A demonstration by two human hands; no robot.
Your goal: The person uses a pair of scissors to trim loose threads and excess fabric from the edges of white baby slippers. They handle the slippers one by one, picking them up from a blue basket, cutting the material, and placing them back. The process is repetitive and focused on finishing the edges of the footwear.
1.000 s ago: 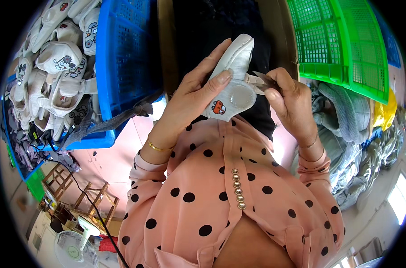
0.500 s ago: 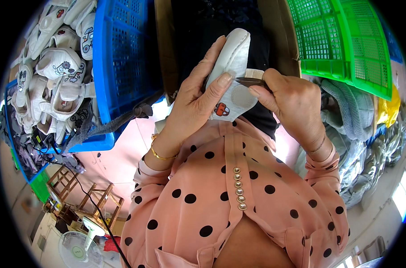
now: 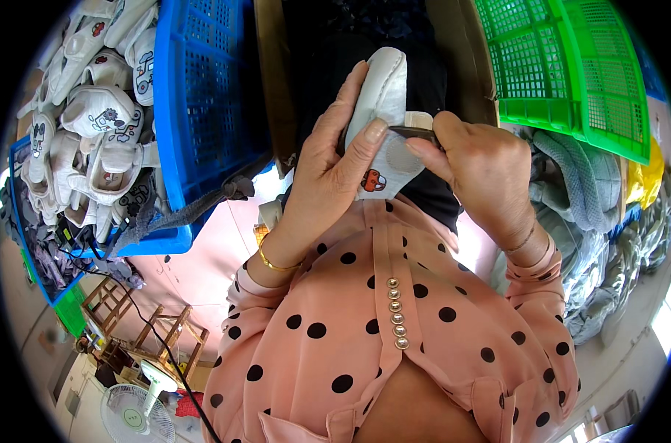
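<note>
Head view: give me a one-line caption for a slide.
Left hand grips a small white baby shoe while the right hand works a dark metal tool at its strap, between blue and green crates.

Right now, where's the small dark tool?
In the head view, the small dark tool is pinched in the right hand, upper centre, its tip against the strap of the white baby shoe that the left hand grips.

Workroom seen from above
Wooden stools (image 3: 118, 306) and a standing fan (image 3: 132, 417) stand on the pale floor (image 3: 70, 384); daylight at right.
</note>
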